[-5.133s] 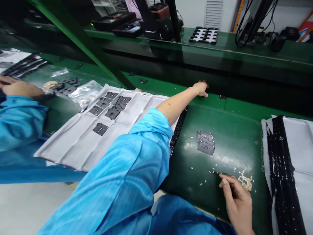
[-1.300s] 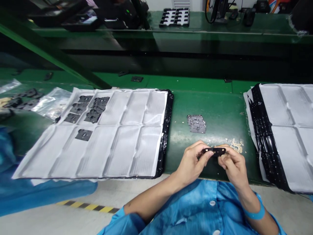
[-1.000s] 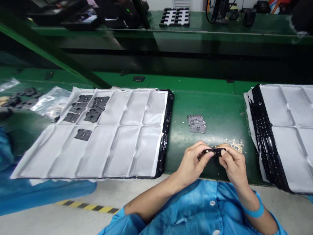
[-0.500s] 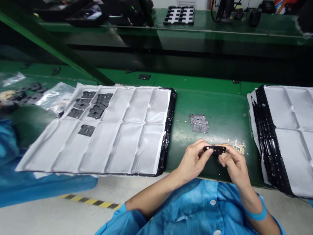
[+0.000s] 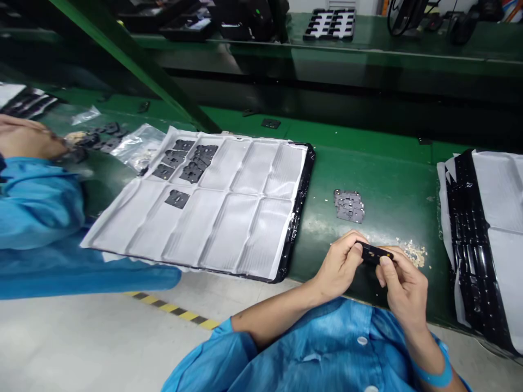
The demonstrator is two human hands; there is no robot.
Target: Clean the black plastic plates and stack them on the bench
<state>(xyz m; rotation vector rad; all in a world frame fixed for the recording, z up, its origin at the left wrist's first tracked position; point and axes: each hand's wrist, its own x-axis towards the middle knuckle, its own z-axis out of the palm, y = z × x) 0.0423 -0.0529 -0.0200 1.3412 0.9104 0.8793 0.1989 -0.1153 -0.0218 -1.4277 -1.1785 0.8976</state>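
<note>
Both my hands pinch one small flat black part just above the near edge of the green bench. My left hand grips its left end, my right hand its right end. Beyond them lies a short stack of grey-black plates. A scatter of small pale bits lies right of my hands. To the left sits a tray covered in white sheet with several black plates in its far-left pockets.
A co-worker's blue sleeve and hand are at the left, by clear bags and loose black parts. A stack of black trays with white sheet stands at the right. A raised green shelf runs behind.
Five seconds ago my left arm reached far across the bench; now both hands hold the black part close to me. Over the last second the view has shifted left.
</note>
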